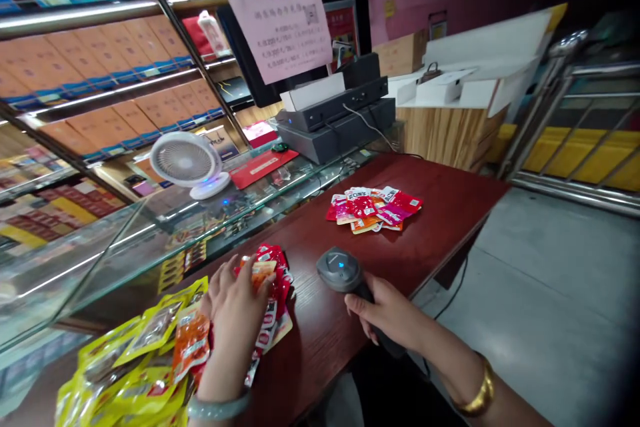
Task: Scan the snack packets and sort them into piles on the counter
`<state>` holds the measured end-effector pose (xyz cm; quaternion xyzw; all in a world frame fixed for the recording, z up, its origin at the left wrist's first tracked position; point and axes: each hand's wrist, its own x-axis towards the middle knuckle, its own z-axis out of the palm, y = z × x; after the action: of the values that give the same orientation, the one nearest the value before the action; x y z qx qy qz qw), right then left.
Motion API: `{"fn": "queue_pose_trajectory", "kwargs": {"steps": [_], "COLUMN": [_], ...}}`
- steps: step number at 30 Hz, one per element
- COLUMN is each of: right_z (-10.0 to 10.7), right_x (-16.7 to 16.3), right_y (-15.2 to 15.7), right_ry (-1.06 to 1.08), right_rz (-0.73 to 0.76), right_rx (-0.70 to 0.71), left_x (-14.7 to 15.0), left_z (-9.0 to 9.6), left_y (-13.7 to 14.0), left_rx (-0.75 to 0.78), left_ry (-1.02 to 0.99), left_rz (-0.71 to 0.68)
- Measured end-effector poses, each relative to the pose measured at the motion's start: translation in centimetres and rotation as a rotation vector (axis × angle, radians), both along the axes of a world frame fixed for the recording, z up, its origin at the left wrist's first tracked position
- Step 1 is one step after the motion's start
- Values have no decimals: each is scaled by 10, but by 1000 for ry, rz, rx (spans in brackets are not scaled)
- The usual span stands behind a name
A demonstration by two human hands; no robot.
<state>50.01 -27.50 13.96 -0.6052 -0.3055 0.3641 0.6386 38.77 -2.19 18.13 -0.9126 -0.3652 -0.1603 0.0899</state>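
My right hand (pixel 377 310) is wrapped around the handle of a dark grey barcode scanner (pixel 340 270), which shows a small blue light on top. My left hand (pixel 235 297) reaches over a pile of red and orange snack packets (pixel 274 273), its fingers apart and bent onto the packets; what lies under the palm is hidden. Beside that wrist, yellow snack packets (pixel 145 347) spread over the near left of the table, with an orange packet (pixel 193 340) against them. Farther off on the table lies a second heap of red and orange packets (pixel 375 209).
The dark red table (pixel 440 193) adjoins a glass display counter (pixel 145 227). On the counter stand a white fan (pixel 185 160) and a black cash register unit (pixel 340 123). Shelves of orange boxes (pixel 85 53) rise behind. A metal railing (pixel 575 127) is at the right.
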Motion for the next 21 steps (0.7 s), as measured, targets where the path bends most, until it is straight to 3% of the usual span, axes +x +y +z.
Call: {"fn": "queue_pose_trajectory", "kwargs": {"steps": [3, 7, 14, 17, 21], "right_z": [-2, -4, -3, -3, -5], "right_x": [6, 14, 19, 21, 24], "right_y": [-13, -29, -46, -53, -60], "right_ry": [-8, 8, 54, 65, 50], "right_rz": [-48, -122, -230, -259, -268], "right_rx": [-20, -75, -94, -119, -110], "left_x": [40, 106, 198, 215, 214], "left_z": [-2, -8, -17, -21, -25], "left_y": [-24, -59, -97, -100, -94], "left_rx": [-41, -209, -377, -493, -649], "left_ry": [-1, -10, 0, -4, -70], "left_rz": [-168, -365, -282, -243, -220]}}
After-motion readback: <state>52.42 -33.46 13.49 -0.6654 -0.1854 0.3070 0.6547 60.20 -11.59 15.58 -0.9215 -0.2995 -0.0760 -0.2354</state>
